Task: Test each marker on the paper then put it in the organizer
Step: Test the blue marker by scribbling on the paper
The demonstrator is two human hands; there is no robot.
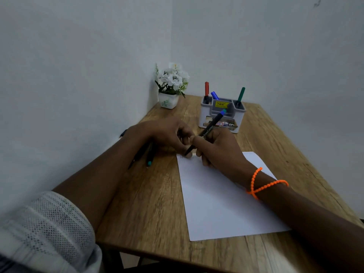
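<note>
Black-barrelled marker point(206, 133) with a blue end, held slanted in the right hand point(216, 146), fingers wrapped round the barrel, tip down at the top-left corner of the paper point(220, 201). Any mark there is too faint to make out. Left hand point(167, 134) sits just beside the tip, fingers curled at the sheet's corner; whether it pinches a cap or only steadies the paper, cannot tell. Two more markers point(145, 154) lie on the worktop point(149, 209) under the left wrist. Organizer point(221, 115) stands beyond, already holding a red, a blue and a green marker. Flower pot point(169, 100) in the far corner. Risk, as I judge it: tip sits so near the edge that a stroke could run onto the wood; the left forearm could roll the loose markers.
</note>
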